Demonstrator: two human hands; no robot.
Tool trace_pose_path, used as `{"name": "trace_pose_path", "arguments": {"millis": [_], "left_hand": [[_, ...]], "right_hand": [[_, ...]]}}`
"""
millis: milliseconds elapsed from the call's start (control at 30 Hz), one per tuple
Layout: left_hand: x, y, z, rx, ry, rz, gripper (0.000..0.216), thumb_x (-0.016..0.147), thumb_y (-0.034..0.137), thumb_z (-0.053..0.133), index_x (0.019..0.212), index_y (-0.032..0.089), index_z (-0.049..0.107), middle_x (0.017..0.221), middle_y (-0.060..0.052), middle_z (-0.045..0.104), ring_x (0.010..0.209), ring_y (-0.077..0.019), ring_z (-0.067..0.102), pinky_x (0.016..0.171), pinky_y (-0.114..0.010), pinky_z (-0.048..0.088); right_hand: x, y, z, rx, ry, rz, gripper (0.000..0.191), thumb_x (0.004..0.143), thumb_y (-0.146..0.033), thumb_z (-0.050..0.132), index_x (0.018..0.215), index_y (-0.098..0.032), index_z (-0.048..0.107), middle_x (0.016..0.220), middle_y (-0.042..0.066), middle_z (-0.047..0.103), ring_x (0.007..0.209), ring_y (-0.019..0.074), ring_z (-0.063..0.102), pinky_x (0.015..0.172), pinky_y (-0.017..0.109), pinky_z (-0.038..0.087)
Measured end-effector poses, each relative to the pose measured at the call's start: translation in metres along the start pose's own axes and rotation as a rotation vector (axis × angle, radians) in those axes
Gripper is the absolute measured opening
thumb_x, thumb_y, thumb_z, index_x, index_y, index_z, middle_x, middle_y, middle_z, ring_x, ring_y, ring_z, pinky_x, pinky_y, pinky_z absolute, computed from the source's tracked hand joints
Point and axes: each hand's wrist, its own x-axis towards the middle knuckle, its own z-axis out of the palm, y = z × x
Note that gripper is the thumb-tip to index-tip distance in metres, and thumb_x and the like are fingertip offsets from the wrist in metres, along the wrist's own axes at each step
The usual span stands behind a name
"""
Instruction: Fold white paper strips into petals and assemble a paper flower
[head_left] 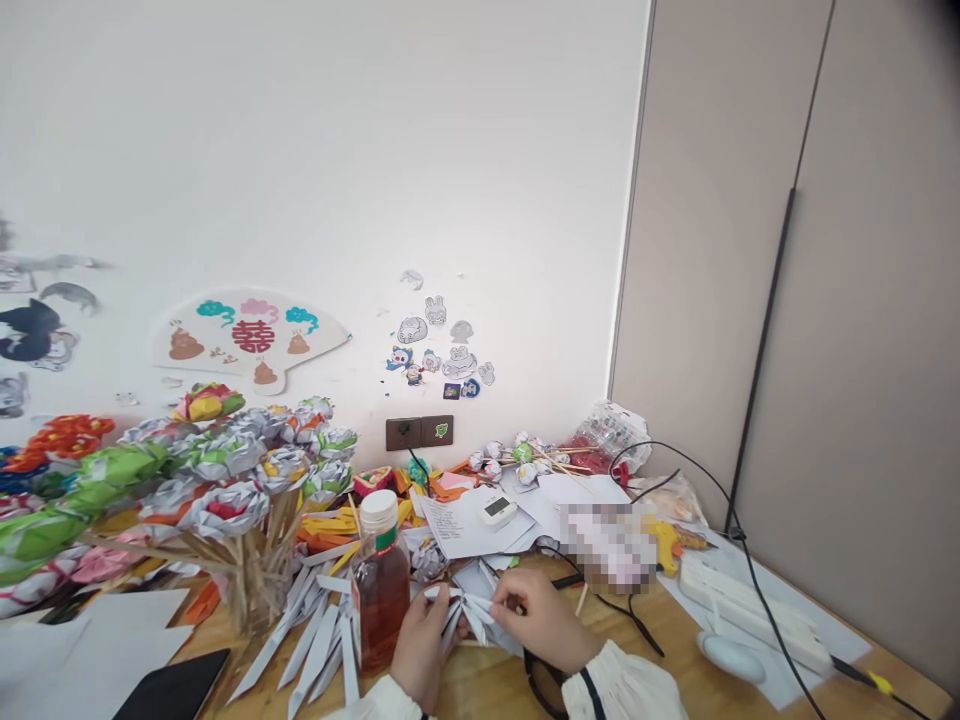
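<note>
Low in the middle of the head view, both hands work on a folded white paper piece point(475, 608) with pointed strips. My left hand point(425, 632) pinches its left side, and my right hand point(546, 618) pinches its right side between thumb and finger. A bottle of reddish-brown liquid point(382, 600) with a white cap stands just left of my left hand. Beyond the bottle lie many folded white paper strips point(315, 640). A crumpled paper flower point(427, 560) sits behind the hands. Parts of the held paper are covered by my fingers.
Paper flowers on sticks point(232, 510) crowd the left side. A white digital timer point(496, 511) rests on printed sheets point(465, 535). At right are a yellow glue gun point(666, 545), a power strip point(754, 610) and black cables point(776, 640). A black flat object point(176, 688) lies front left.
</note>
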Motion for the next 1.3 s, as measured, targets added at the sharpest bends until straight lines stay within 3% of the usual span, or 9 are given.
{"name": "trace_pose_path", "arguments": {"millis": [233,333,433,633,733,900,1033,1133,1300], "left_hand": [[0.005,-0.012,-0.005,-0.069,0.05,0.052,0.036,0.047,0.042,0.067,0.067,0.017,0.051,0.055,0.004,0.058,0.059,-0.013,0.055,0.058,-0.024,0.043],[0.006,-0.012,-0.005,-0.071,0.069,0.078,0.036,0.048,0.039,0.068,0.069,0.015,0.052,0.06,0.002,0.061,0.062,-0.0143,0.056,0.061,-0.024,0.043],[0.002,-0.006,-0.004,-0.095,0.026,0.035,0.03,0.051,0.035,0.066,0.068,0.016,0.051,0.055,0.003,0.059,0.056,-0.013,0.056,0.054,-0.023,0.043],[0.003,-0.007,0.0,0.049,-0.025,-0.065,0.028,0.053,0.034,0.063,0.065,0.018,0.043,0.045,0.006,0.055,0.04,-0.0114,0.052,0.041,-0.022,0.039],[0.007,-0.012,0.003,0.026,-0.016,-0.084,0.035,0.05,0.032,0.064,0.072,0.02,0.04,0.044,0.007,0.054,0.037,-0.0138,0.053,0.039,-0.024,0.038],[0.0,-0.005,0.007,-0.044,-0.026,-0.097,0.032,0.052,0.021,0.061,0.077,0.021,0.041,0.049,0.005,0.056,0.045,-0.013,0.056,0.049,-0.025,0.043],[-0.008,-0.006,0.009,0.128,-0.175,-0.178,0.034,0.05,0.03,0.066,0.076,0.019,0.047,0.055,0.003,0.058,0.05,-0.0138,0.057,0.05,-0.025,0.042],[-0.006,-0.014,0.008,0.311,-0.211,-0.024,0.038,0.041,0.033,0.072,0.068,0.016,0.053,0.054,0.003,0.056,0.048,-0.0115,0.053,0.049,-0.023,0.041],[0.001,-0.015,0.003,0.381,-0.102,0.157,0.039,0.041,0.036,0.072,0.07,0.014,0.058,0.055,0.001,0.059,0.05,-0.012,0.053,0.052,-0.022,0.041]], "right_hand": [[-0.007,-0.009,0.018,-0.098,-0.102,-0.033,0.005,0.066,-0.018,0.056,0.061,-0.017,0.055,0.06,-0.003,0.054,0.058,0.0094,0.048,0.055,0.018,0.032],[-0.008,-0.016,0.021,-0.143,-0.083,-0.06,0.004,0.065,-0.018,0.057,0.062,-0.017,0.054,0.06,-0.003,0.054,0.06,0.0104,0.048,0.055,0.019,0.031],[-0.005,-0.017,0.015,-0.155,0.004,-0.042,0.005,0.065,-0.013,0.053,0.063,-0.018,0.053,0.061,-0.002,0.054,0.061,0.0115,0.048,0.057,0.02,0.032],[0.009,0.002,-0.001,0.195,0.286,0.194,0.01,0.071,-0.019,0.047,0.078,-0.017,0.054,0.073,0.002,0.058,0.069,0.0149,0.054,0.062,0.024,0.04],[0.011,0.01,0.0,0.382,0.276,0.256,0.014,0.068,-0.02,0.05,0.082,-0.017,0.052,0.074,0.003,0.058,0.069,0.0159,0.056,0.061,0.025,0.042],[0.009,0.01,0.008,0.445,0.286,0.231,0.021,0.067,-0.019,0.052,0.088,-0.018,0.05,0.078,0.002,0.057,0.068,0.0147,0.055,0.061,0.026,0.043],[0.008,0.005,0.011,0.445,0.226,0.199,0.014,0.067,-0.018,0.05,0.081,-0.017,0.054,0.071,0.001,0.057,0.066,0.015,0.055,0.061,0.025,0.043],[0.009,0.002,0.012,0.407,0.21,0.183,0.012,0.065,-0.015,0.05,0.076,-0.016,0.056,0.07,0.001,0.058,0.067,0.0149,0.055,0.061,0.025,0.043],[0.009,0.002,0.011,0.374,0.209,0.163,0.017,0.066,-0.008,0.042,0.074,-0.016,0.054,0.065,0.0,0.058,0.062,0.0128,0.055,0.059,0.023,0.042]]}}
